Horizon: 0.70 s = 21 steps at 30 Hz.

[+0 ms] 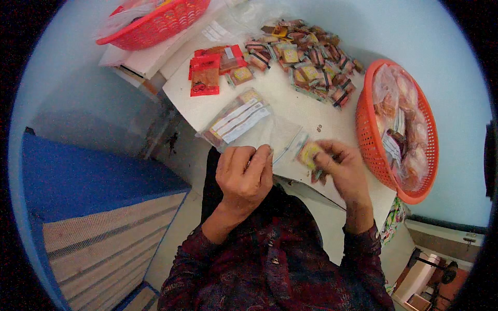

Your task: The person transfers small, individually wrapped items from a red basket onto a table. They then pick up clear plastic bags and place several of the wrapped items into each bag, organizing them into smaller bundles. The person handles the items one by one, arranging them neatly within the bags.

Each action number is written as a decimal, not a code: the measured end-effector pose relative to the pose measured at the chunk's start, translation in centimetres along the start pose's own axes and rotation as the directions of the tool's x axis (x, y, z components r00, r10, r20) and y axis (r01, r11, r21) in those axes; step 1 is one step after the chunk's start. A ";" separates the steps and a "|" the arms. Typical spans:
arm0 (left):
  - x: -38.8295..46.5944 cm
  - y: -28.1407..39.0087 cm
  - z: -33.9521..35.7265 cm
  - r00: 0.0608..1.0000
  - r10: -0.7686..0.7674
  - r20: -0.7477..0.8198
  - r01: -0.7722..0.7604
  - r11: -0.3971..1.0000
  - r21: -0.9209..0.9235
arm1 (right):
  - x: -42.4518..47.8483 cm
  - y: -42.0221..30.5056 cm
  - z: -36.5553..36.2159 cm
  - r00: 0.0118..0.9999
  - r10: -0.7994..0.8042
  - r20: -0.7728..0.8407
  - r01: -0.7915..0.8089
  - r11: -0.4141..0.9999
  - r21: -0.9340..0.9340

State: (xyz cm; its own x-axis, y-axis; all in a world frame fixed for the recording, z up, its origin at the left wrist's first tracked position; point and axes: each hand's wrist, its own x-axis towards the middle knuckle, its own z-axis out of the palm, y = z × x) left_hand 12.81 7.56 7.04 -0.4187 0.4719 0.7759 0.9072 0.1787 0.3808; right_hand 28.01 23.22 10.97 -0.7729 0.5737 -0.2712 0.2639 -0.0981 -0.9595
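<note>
A clear zip bag (249, 120) with printed white strips lies on the white table before me, small packets showing at its far end. My left hand (245, 175) pinches the bag's near edge between thumb and fingers. To the right, at the bag's mouth, my right hand (340, 165) holds a small wrapped packet with a yellow label (309, 154). Another packet (320, 175) shows below its fingers, partly hidden and blurred. Farther back spreads a heap of similar small wrapped packets (311, 58). Several red-edged flat pouches (205, 76) lie left of it, beside a single yellow-labelled packet (240, 74).
An orange plastic basket (363, 128) of filled clear bags stands at the table's right edge. A red basket (155, 31) sits on a white box at the back left, near loose clear bags (221, 31). A blue-framed mesh rack (109, 237) stands at lower left.
</note>
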 end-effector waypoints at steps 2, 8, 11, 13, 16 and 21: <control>0.1 0.0 0.2 1.000 0.011 -0.020 -0.011 1.000 -0.004 | -0.9 0.7 0.6 0.994 0.050 0.093 -0.061 0.992 0.112; 0.0 0.4 -0.1 1.000 0.003 0.011 -0.002 1.000 -0.017 | 0.8 1.5 3.9 0.990 -0.004 0.144 -0.030 0.972 0.234; 0.0 0.2 -0.2 1.000 0.018 -0.002 -0.019 1.000 -0.021 | 2.2 1.8 5.5 0.992 -0.019 0.126 -0.011 0.973 0.231; 0.1 0.2 -0.3 0.999 0.039 -0.004 -0.039 0.999 -0.021 | 2.9 1.9 7.2 0.999 -0.031 0.021 0.023 0.957 0.288; 0.0 0.0 -0.3 0.998 0.071 -0.001 -0.071 0.997 -0.015 | 4.1 3.0 8.9 0.996 -0.072 -0.060 0.089 0.920 0.382; -0.1 -0.3 -0.2 0.995 0.101 -0.008 -0.101 0.995 -0.026 | 5.9 3.3 10.4 0.992 -0.014 -0.125 0.069 0.892 0.447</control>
State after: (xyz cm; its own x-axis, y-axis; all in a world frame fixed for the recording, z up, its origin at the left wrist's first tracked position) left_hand 12.59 7.27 6.97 -0.3254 0.4806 0.8144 0.9435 0.1075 0.3135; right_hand 18.29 17.82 5.45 -0.6981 0.6723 -0.2462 -0.0759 -0.4114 -0.9083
